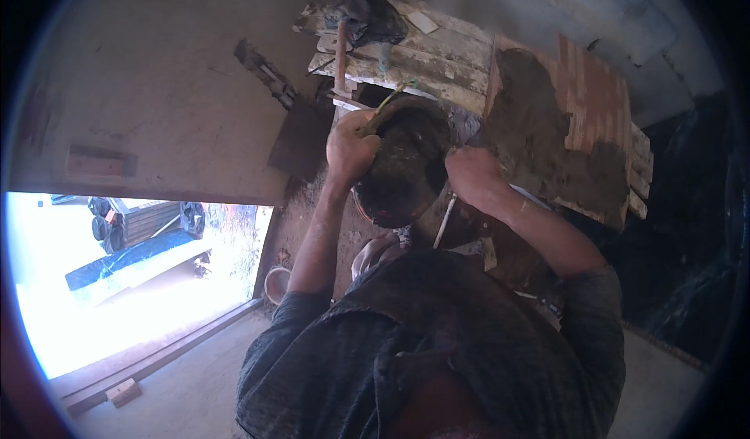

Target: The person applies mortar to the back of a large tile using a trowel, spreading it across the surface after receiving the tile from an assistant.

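Observation:
A dark bucket [402,154] smeared with grey mortar is in front of me, tilted so that its inside shows. At its left edge my left hand [351,148] is closed on the rim. A thin yellow-green strip [391,99] runs up from that fist across the bucket's mouth; whether it belongs to the bucket I cannot tell. My right hand [474,172] is closed in a fist at the right rim, its fingertips hidden. Just beyond it, grey mortar [527,119] is spread over a ribbed orange clay surface [598,87].
Pale planks [461,60] lie behind the bucket, with a black plastic bag [367,17] on them. A wooden handle [341,56] stands nearby. On the left are a bright doorway [148,283] and a small round bowl [277,283]. A thin stick [444,220] lies near my body.

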The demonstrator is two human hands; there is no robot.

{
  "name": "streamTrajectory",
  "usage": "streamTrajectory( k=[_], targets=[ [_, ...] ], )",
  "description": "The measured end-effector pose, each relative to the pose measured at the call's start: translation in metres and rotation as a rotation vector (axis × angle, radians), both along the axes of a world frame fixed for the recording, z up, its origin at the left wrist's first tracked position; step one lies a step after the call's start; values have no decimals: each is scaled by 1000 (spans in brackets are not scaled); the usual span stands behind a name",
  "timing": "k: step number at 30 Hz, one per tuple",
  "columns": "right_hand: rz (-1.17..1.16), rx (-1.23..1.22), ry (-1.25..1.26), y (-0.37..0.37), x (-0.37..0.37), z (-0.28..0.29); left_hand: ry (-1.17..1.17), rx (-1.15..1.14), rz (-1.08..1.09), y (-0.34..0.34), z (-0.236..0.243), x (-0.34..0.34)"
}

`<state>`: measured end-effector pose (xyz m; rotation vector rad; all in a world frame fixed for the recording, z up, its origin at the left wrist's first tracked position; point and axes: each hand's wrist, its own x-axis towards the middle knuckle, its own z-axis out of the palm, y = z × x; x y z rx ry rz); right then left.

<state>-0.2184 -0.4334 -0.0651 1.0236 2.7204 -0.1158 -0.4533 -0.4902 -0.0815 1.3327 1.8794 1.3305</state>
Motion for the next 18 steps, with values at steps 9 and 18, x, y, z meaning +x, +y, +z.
streamTrajectory(
  k=[9,18],
  targets=[
    [-31,-715,427,-9,17,-68,-149,-14,-137,5,-4,-10],
    [-255,-898,694,-43,6,-69,-294,22,-6,-17,17,-31]
  ],
)
